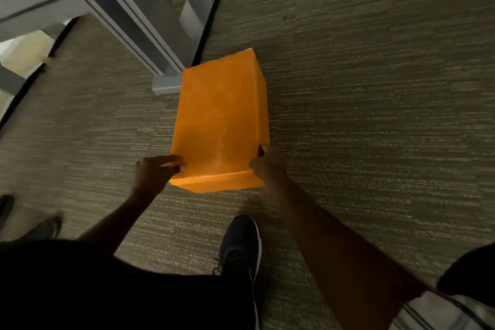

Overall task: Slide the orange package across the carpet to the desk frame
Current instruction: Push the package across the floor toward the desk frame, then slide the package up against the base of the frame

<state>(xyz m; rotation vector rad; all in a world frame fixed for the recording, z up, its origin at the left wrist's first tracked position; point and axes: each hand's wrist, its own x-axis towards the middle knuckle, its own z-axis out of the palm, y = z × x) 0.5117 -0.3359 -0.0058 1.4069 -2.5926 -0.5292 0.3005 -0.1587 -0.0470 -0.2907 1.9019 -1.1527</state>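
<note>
A long orange package (219,115) lies on the green-grey carpet (375,88), its far end beside the foot of the grey desk frame (166,83). My left hand (155,171) presses against the package's near left corner, fingers on its top edge. My right hand (267,165) grips the near right corner, thumb on top and fingers around the side. Both arms reach forward from below.
The desk frame's grey leg and crossbars (115,2) run across the upper left. A black cable (209,19) trails along the floor behind the package. My dark shoe (241,246) stands just behind the package; another shoe (45,228) is at the left.
</note>
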